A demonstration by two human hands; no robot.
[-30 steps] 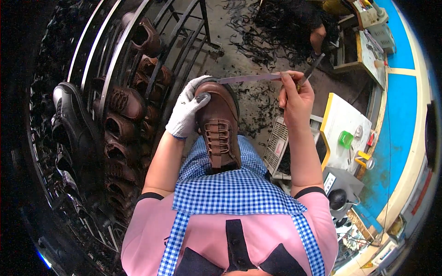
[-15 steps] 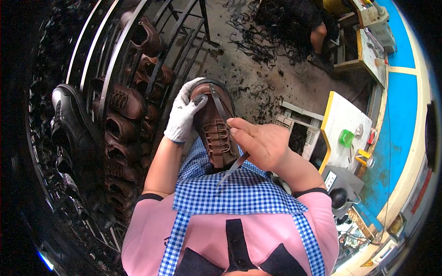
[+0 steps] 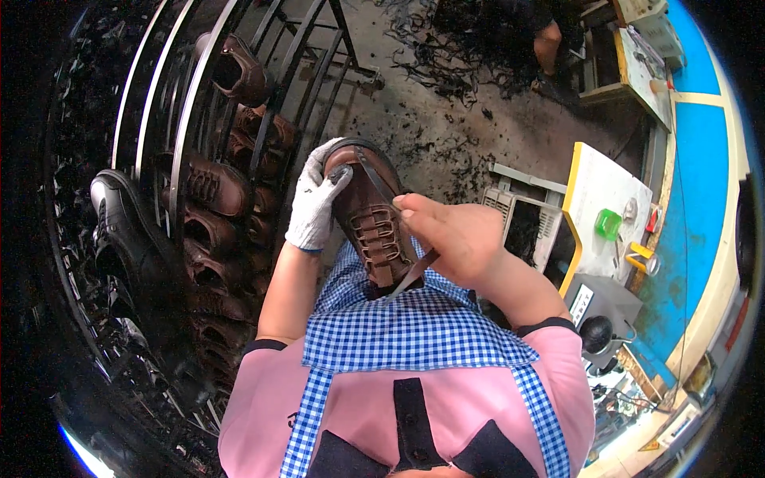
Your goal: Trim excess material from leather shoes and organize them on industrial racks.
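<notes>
A dark brown lace-up shoe [image 3: 346,191] is held upright in front of my apron, its toe pointing away from me. My left hand [image 3: 312,209], in a white knitted glove with a blackened thumb tip, grips its left side near the toe, thumb on the upper. My bare right hand [image 3: 462,239] is closed in a pinch on a thin dark strip [image 3: 371,171] at the shoe's right side. One end of the strip reaches the toe edge; its loose tail passes below my fingers toward the apron. The shoe's sole is mostly hidden.
On the left a metal rack [image 3: 185,103] carries several brown shoes, with a black shoe [image 3: 119,199] nearer its outer side. To the right stand a white worktable [image 3: 602,187] and a green container [image 3: 608,225]. Dark strip scraps [image 3: 446,60] litter the floor ahead, near another person's arm [image 3: 547,48].
The view has shifted slightly. Both hands keep their grip, and the strip's loose tail now ends higher, closer to the shoe.
</notes>
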